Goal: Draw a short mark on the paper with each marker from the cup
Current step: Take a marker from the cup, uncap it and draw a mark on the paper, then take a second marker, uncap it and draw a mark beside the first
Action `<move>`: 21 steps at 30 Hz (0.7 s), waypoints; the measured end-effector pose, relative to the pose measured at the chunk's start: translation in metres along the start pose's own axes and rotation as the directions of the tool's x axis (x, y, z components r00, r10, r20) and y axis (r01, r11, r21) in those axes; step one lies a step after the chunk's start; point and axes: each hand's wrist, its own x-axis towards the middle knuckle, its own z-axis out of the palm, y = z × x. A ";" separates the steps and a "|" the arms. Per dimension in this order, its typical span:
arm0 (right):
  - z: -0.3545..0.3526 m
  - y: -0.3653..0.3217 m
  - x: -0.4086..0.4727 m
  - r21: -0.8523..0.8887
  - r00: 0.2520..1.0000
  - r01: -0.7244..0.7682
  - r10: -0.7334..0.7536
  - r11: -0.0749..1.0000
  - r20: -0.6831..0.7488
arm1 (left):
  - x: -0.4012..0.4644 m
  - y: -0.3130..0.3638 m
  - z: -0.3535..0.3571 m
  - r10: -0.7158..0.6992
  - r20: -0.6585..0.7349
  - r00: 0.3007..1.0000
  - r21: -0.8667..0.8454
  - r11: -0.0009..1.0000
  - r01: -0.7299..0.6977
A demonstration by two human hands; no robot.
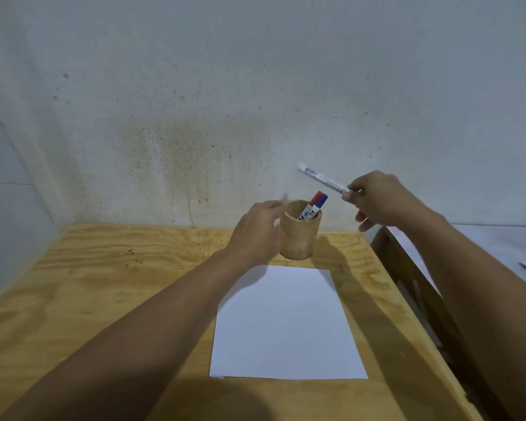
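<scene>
Behind the paper (287,323), near its far edge, stands the wooden cup (299,235), and everything else sits in relation to it. Against the cup's left side, the left hand (257,233) curls around the wall, apparently to keep it from tipping while markers come out. Above and to the right of the cup, the right hand (380,200) pinches one end of a white marker (322,177), whose free end points up and away toward the wall; this looks like a marker held clear of the rim. Inside the cup lean a red-capped marker (315,198) and a blue-capped marker (323,200), caps up. In front of the cup, the sheet looks blank, so marking seems yet to begin.
</scene>
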 end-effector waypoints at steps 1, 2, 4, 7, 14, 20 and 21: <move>-0.007 0.000 0.002 -0.072 1.000 0.011 -0.011 0.997 0.003 | 0.001 0.000 0.001 0.043 0.016 0.999 0.032 0.999 -0.044; -0.013 -0.001 0.004 -0.131 1.000 0.023 -0.022 0.991 0.010 | 0.002 0.000 0.001 0.081 0.035 0.996 0.065 0.994 -0.083; -0.021 -0.005 0.006 -0.225 0.998 0.056 -0.053 0.973 0.017 | 0.003 -0.001 0.003 0.107 0.087 0.990 0.140 0.983 -0.118; -0.022 -0.014 0.009 -0.329 0.989 0.142 -0.147 0.933 0.009 | 0.003 -0.002 0.004 0.081 0.115 0.990 0.187 0.977 -0.101; 0.021 -0.029 0.029 -0.253 0.967 0.256 -0.250 0.933 0.056 | 0.005 -0.003 0.005 0.058 0.135 0.989 0.230 0.969 -0.089; 0.048 -0.020 0.029 0.006 0.994 0.029 -0.029 1.000 -0.103 | 0.005 -0.007 0.005 0.045 0.159 0.986 0.192 0.978 -0.076; 0.050 -0.019 0.029 0.067 0.993 -0.024 0.032 0.997 -0.118 | 0.005 -0.008 0.005 0.046 0.158 0.986 0.181 0.981 -0.075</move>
